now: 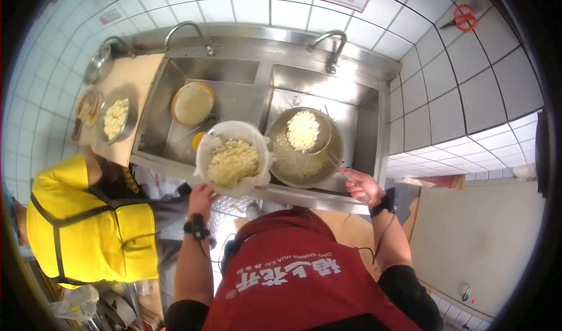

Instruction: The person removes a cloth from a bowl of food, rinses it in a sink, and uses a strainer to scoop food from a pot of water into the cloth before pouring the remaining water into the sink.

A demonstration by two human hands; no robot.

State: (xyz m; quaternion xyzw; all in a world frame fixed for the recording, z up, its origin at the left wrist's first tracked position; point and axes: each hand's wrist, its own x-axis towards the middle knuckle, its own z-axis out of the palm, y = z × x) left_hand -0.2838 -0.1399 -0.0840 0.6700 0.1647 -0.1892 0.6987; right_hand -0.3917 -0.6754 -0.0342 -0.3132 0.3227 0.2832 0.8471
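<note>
My right hand (362, 187) is closed round the long handle of a strainer (324, 145). Its round head is heaped with small pale yellow pieces (303, 130) and hangs over a large metal bowl (281, 172) in the right sink basin. More such pieces lie in cloudy liquid in that bowl. At the near left edge of a white plastic colander (205, 153), my left hand (202, 199) grips the rim. The colander holds a mound of yellowish pieces (233, 160) and sits over the near side of the sink, left of the metal bowl.
A brown-rimmed round dish (192, 104) lies in the left basin (231, 91). On a wooden board (142, 79) stands a metal bowl (130, 120) of pale pieces. Curved taps (333, 53) rise behind the basins. A person in a yellow top (88, 225) works at the left.
</note>
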